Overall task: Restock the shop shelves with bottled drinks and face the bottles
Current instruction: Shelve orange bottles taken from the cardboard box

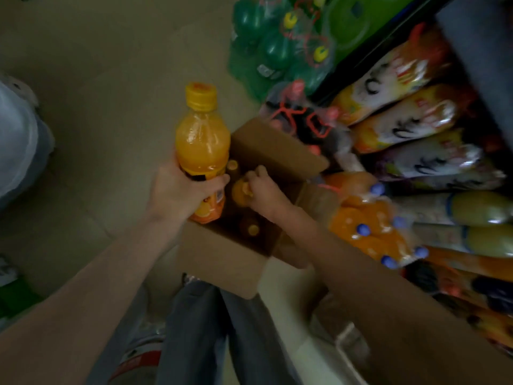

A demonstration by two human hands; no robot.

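Orange juice fills the bottle point(202, 151) in my left hand point(177, 190); my fingers wrap its lower half over the label, thumb across the front, and it stands nearly upright with its yellow cap point(201, 96) toward the top of view, held just above the left edge of the box point(222, 259). My left forearm runs in bare from the lower left corner

To its right my right hand point(263, 187) reaches down into the open cardboard box, fingers curled round the neck of a second bottle point(241, 191) that sits among others; one more cap point(253, 230) shows below it in the dark of the box. The two hands are close, nearly touching at the thumb. My right forearm comes in from the lower right, crossing over the box flap

The box stands on a pale tiled floor point(105, 65) in front of my legs in blue jeans point(211, 329). Right of it lie shrink-wrapped packs: orange soda with blue caps point(369, 226), dark soda with red caps point(302, 118), and green bottles point(277, 43) further up. Along the far right, large bottles point(402, 76) lie on their sides in a row, blurred. At the far left edge there is a pale plastic bag point(19, 140)
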